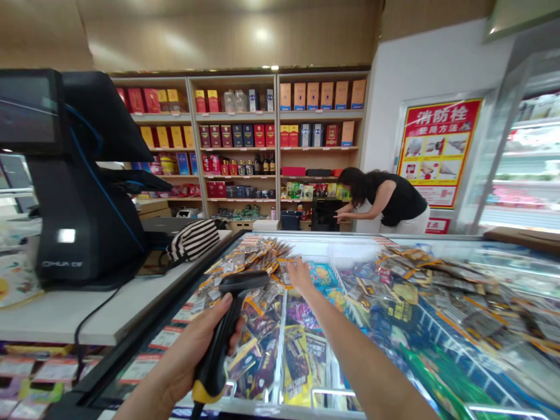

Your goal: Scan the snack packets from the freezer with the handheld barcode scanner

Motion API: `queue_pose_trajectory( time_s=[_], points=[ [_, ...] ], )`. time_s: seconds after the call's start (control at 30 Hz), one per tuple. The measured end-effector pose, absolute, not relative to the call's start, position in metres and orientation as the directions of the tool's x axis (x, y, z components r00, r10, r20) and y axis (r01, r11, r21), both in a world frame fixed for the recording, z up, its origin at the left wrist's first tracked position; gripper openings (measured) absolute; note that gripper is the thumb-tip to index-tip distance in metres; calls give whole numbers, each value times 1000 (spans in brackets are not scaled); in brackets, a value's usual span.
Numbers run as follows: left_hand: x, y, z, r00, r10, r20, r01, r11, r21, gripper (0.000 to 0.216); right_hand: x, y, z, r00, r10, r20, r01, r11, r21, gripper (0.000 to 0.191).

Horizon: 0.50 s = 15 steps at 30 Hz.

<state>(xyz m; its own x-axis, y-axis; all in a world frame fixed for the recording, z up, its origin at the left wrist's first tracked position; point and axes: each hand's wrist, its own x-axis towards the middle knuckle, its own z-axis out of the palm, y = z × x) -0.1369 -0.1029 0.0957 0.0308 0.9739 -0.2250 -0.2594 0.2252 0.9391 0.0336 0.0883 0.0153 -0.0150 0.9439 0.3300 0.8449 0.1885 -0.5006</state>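
Note:
My left hand [184, 350] is wrapped round the handle of a black and yellow barcode scanner [230, 326], whose head points away over the glass. My right hand [301, 279] reaches forward with fingers stretched out at the right side of a pile of small packets [258, 256]. Whether the fingertips touch a packet is hard to make out. The packets have dark and orange edges and lie on the glass top of a chest freezer [332, 245]. A larger spread of similar packets [490, 297] lies farther right.
On the left counter [87, 315] stand a black checkout terminal [87, 192] and a striped pouch [193, 240]. Frozen goods in wire baskets [283, 350] show under the glass. Beyond the freezer, another person [389, 198] bends by shelves [236, 151] of boxed goods.

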Motion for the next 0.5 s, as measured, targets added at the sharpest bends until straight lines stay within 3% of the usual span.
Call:
queue_pose_trajectory(
  time_s=[0.1, 0.27, 0.37, 0.5],
  points=[
    [-128, -98, 93, 84, 969, -230, -261, 245, 934, 26, 83, 73, 17, 87, 944, 319, 880, 78, -469, 50],
    [-108, -88, 85, 164, 965, -206, -245, 242, 939, 28, 195, 39, 24, 123, 936, 331, 965, -36, -258, 39],
    [-98, -85, 83, 185, 960, -210, -233, 250, 940, 30, 233, 21, 23, 189, 942, 277, 963, -123, -240, 37],
    [-91, -83, 82, 205, 956, -208, -237, 255, 938, 30, 224, 6, 11, -20, 948, 319, 971, 95, -220, 36]
  ],
)
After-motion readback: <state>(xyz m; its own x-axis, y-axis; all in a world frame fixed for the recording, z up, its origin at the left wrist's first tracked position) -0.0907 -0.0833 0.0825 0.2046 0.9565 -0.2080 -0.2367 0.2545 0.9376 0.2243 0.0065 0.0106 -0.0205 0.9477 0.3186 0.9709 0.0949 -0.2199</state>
